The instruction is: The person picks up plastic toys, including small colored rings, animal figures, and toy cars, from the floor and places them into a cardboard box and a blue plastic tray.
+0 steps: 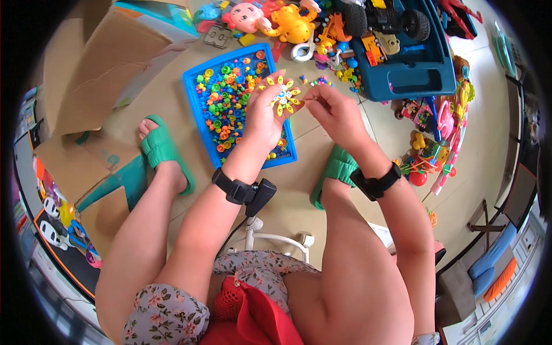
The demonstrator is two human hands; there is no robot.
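A yellow flower-shaped plastic toy (pixel 283 97) with pointed petals and a white and blue centre rests in my left hand (pixel 264 116), the thumb over its edge. Close by on the right, my right hand (pixel 335 113) has its thumb and index finger pinched together; whether a small piece sits between them cannot be made out. Beneath my left hand lies a blue plastic tray (pixel 197 125) holding many small coloured mushroom-shaped pegs (pixel 224 82). More small beads (pixel 321 80) lie on the floor just beyond my right hand.
Cardboard boxes (pixel 103 64) stand at the left. Beyond the tray are a yellow bear toy (pixel 295 25), a pink toy (pixel 243 17) and white scissors-like rings (pixel 302 51). A dark teal bin (pixel 409 82) holds toy vehicles. Green slippers (pixel 156 144) are on my feet; more toys line the right side.
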